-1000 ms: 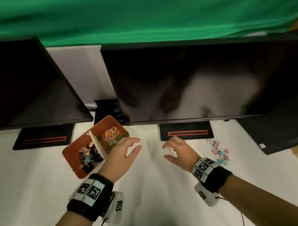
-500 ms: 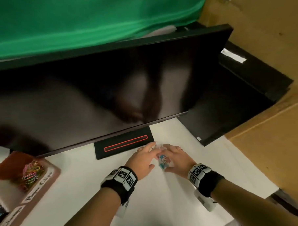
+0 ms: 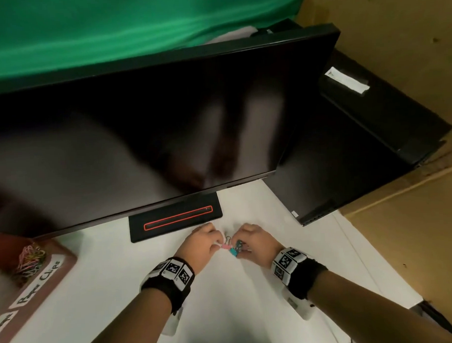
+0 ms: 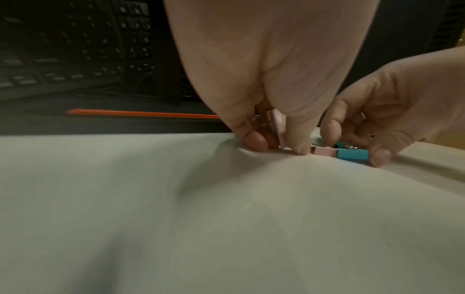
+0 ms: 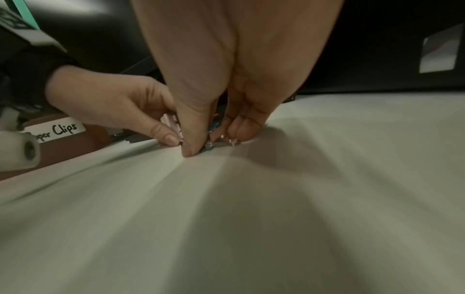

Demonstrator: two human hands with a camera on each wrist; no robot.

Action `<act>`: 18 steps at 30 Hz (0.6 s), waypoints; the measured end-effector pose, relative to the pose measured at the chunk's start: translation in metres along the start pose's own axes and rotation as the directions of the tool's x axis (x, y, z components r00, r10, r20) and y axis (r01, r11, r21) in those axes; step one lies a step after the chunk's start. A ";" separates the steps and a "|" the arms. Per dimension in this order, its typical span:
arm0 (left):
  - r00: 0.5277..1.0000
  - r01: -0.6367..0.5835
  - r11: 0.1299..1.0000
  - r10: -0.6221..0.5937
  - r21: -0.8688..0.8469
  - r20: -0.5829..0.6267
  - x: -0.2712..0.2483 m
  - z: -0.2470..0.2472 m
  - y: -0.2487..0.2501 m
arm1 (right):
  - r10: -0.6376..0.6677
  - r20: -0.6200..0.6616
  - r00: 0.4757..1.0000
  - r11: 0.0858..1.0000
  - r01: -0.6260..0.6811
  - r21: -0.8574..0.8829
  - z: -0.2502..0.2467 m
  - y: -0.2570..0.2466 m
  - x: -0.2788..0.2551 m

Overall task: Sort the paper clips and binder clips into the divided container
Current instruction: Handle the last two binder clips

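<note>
A small pile of pink and teal binder clips [image 3: 231,249] lies on the white table between my two hands. My left hand [image 3: 217,243] pinches a pink binder clip [image 4: 276,123] between thumb and fingers. A second pink clip [image 4: 324,152] and a teal binder clip [image 4: 352,154] lie side by side on the table. My right hand [image 3: 242,248] curls its thumb and fingers round the teal clip, whose wire handles [image 5: 224,142] show under the fingertips. The brown divided container [image 3: 65,258] stands far left, with coloured paper clips [image 3: 29,257] in the section labelled "Paper Clips".
A large black monitor [image 3: 166,135] hangs over the table just beyond my hands, on a stand base [image 3: 175,217] with a red outline. A black box [image 3: 361,152] stands at the right. The table's right edge [image 3: 379,263] runs close by.
My view has swung right. Both hands left the container's side, came together over the binder clips, and their fingers have curled onto clips.
</note>
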State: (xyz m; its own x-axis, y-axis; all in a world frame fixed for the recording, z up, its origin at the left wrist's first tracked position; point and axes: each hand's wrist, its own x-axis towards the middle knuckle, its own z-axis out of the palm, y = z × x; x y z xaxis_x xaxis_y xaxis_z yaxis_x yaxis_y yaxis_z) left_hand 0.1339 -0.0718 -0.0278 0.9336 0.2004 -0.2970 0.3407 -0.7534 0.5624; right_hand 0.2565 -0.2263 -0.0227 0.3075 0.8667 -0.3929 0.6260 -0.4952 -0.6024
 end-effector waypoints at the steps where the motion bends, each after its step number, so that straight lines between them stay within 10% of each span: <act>1: 1.000 0.026 1.000 -0.026 -0.014 -0.005 -0.002 0.002 0.000 | 0.006 -0.003 1.000 1.000 -0.006 0.007 -0.001 0.000 0.001; 18: 0.966 0.217 0.973 -0.225 -0.074 -0.127 0.005 0.010 0.021 | 0.058 -0.169 0.984 0.995 -0.043 0.094 -0.021 0.017 -0.012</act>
State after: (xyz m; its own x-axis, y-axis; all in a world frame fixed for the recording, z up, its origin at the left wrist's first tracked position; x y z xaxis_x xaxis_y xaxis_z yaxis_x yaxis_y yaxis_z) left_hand 0.1444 -0.0931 -0.0246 0.8393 0.4430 -0.3152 0.5424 -0.6436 0.5400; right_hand 0.2785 -0.2438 -0.0139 0.4597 0.8343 -0.3043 0.5426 -0.5352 -0.6475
